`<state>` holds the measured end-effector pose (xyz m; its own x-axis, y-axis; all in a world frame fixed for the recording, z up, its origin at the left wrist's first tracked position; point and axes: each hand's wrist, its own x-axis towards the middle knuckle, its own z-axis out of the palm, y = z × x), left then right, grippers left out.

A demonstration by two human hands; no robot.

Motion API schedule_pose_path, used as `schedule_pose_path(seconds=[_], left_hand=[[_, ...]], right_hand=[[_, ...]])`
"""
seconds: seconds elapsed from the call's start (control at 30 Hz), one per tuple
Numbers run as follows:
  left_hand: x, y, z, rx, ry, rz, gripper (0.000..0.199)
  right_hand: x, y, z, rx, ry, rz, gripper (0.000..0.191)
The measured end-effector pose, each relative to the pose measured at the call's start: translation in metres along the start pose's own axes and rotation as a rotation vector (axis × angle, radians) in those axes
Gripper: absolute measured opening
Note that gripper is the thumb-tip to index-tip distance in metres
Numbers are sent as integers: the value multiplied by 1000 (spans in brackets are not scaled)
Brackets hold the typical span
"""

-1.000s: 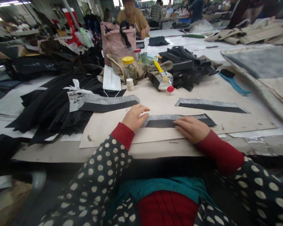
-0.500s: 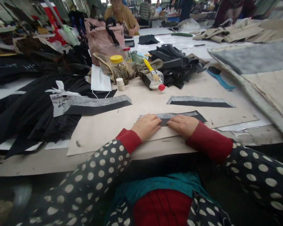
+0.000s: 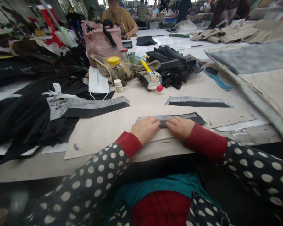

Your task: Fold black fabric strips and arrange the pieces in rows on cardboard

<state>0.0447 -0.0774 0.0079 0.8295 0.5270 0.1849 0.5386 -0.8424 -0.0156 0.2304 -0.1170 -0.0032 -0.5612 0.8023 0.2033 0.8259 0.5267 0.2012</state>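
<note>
A black strip with a grey upper band (image 3: 163, 121) lies on the beige sheet (image 3: 103, 131) in front of me. My left hand (image 3: 146, 129) rests on its left part, fingers together and curled down on the fabric. On its middle presses my right hand (image 3: 180, 127), also with fingers closed; the strip's right end shows past it. The fingertips of both hands are close but apart. Farther back on the sheet lie a similar strip on the right (image 3: 198, 102) and another on the left (image 3: 96, 106), beside a white tied label (image 3: 58, 105).
A black fabric pile (image 3: 33, 113) spreads at the left. Behind the strips stand a yellow-lidded jar (image 3: 118, 71), a small white bottle (image 3: 118, 85), a yellow brush (image 3: 148, 69) and a pink bag (image 3: 100, 39). A padded cloth (image 3: 261, 69) lies right. A person (image 3: 120, 17) is beyond.
The view has shifted slightly. My hands stay on the strip, with the right hand's fingers a little more to the left relative to the strip's right end.
</note>
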Motion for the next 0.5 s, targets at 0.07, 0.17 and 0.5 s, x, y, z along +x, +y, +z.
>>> schedule_pose_path(seconds=[0.07, 0.17, 0.5], left_hand=[[0, 1, 0, 29, 2, 5, 22], [0, 2, -1, 69, 7, 8, 21], [-9, 4, -11, 77, -43, 65, 25]], right_hand=[[-2, -1, -3, -14, 15, -3, 27], [-2, -3, -5, -25, 21, -9, 27], [-10, 8, -2, 170, -18, 51, 22]])
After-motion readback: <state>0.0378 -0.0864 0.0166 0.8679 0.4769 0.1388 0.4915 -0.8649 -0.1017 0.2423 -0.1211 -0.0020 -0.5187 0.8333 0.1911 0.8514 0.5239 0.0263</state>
